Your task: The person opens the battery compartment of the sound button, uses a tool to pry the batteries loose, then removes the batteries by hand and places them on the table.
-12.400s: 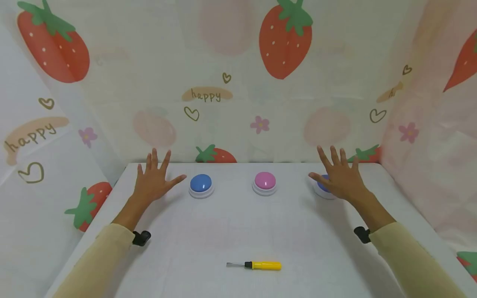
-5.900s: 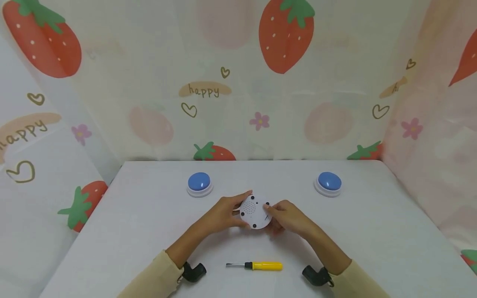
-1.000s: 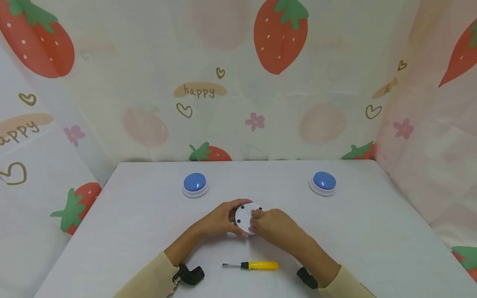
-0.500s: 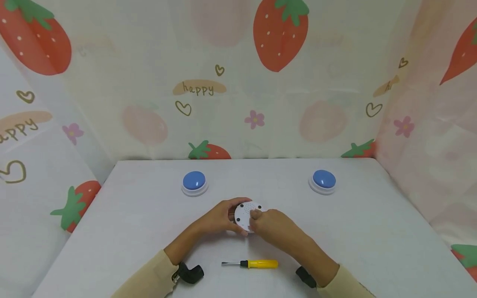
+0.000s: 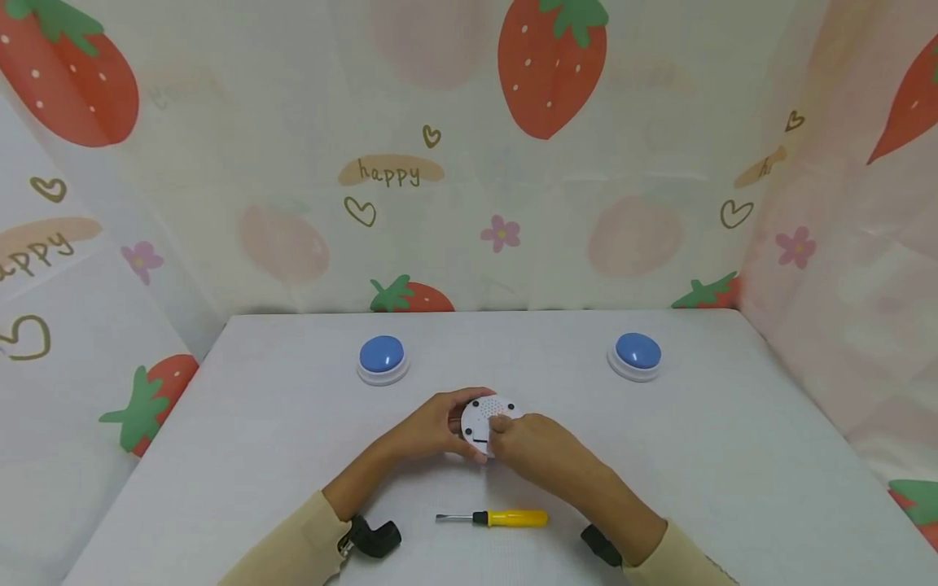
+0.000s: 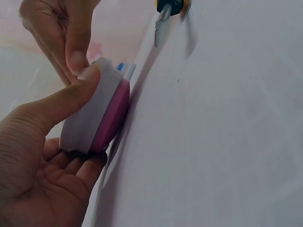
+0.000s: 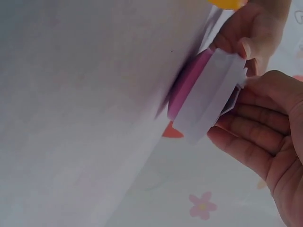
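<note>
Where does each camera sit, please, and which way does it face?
Head: worn there, facing forward and down over the table; both arms show.
Left wrist: worn there, facing the pink button; left fingers and right fingers show.
Right wrist: worn there, facing the same button; both sets show.
Both wrist views share the button and fingers.

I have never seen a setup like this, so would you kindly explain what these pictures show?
There is no machine here: a person works with two bare hands. The wide view comes from a camera worn on the head; the two close ones come from cameras on the left and right wrists. On the white table lie a yellow-handled screwdriver and, farther back, a blue button on the left and another blue button on the right. The left hand grips a pink button, turned over so its white underside faces up. The right hand pinches at that underside; exactly which part is hard to tell.
</note>
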### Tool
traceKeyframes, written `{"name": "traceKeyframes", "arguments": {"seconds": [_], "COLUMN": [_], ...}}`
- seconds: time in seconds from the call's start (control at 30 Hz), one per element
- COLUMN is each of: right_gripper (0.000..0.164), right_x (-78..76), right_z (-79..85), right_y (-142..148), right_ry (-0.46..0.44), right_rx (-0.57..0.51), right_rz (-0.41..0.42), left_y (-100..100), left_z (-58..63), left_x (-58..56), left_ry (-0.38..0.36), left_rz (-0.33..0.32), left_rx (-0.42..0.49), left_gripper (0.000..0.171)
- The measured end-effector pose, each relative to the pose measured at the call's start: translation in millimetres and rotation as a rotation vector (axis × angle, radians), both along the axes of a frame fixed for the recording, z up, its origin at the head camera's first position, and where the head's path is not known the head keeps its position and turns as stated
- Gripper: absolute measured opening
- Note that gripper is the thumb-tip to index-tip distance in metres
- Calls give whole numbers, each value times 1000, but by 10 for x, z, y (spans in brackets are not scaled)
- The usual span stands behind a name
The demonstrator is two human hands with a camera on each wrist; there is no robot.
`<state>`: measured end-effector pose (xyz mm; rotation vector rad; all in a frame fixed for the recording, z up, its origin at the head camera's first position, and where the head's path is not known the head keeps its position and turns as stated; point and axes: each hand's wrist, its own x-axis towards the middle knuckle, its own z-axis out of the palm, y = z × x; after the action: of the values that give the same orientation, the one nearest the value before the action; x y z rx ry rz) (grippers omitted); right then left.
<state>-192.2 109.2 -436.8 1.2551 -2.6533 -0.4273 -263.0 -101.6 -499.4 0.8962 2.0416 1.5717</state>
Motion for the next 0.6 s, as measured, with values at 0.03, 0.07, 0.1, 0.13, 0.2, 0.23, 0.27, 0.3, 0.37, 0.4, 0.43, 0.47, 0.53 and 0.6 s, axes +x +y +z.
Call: {"name": "traceKeyframes", "arguments": {"seconds": [0.03,0.07,0.1,0.13,0.2,0.23,0.27,0.3,0.37,0.4,0.43,0.47,0.53,0.6], "right_gripper": [23,22,22,21,19,17,16,15,14,13,13,13,12,13], "right_x": [-6,-13,-20,-26,-36,-39,-40,-39,-32,-29,-27,-24,-22,-23], "right_z": [1,1,0,-1,-5,-3,-1,1,6,8,5,1,-9,-25], "right_y": [1,4,5,10,20,24,26,29,34,35,36,37,35,30], "right_ry": [-6,-10,-16,-22,-39,-52,-63,-75,-92,-96,-91,-80,-54,-26], "right_rx": [-9,-16,-27,-39,-79,-106,-132,-161,-220,-247,-265,-279,-309,-328], "right_rz": [3,6,7,8,2,-5,-9,-14,-19,-21,-19,-15,-9,-10], "left_y": [-1,-2,-3,-3,-3,-4,-5,-7,-8,-8,-9,-10,-10,-7], "left_z": [-1,-2,-3,-4,-4,-2,0,0,-1,-4,-7,-11,-15,-15], "left_x": [0,1,1,3,6,7,9,9,11,10,10,8,5,2], "left_ry": [0,0,1,-1,-1,1,1,2,3,1,-2,-6,-14,-19], "left_rz": [2,5,9,13,19,21,22,21,22,21,21,21,21,21], "left_rx": [-4,-8,-12,-15,-22,-27,-29,-30,-34,-33,-31,-28,-20,-11], "left_gripper": [89,89,89,89,89,89,89,89,88,88,88,88,87,86]}}
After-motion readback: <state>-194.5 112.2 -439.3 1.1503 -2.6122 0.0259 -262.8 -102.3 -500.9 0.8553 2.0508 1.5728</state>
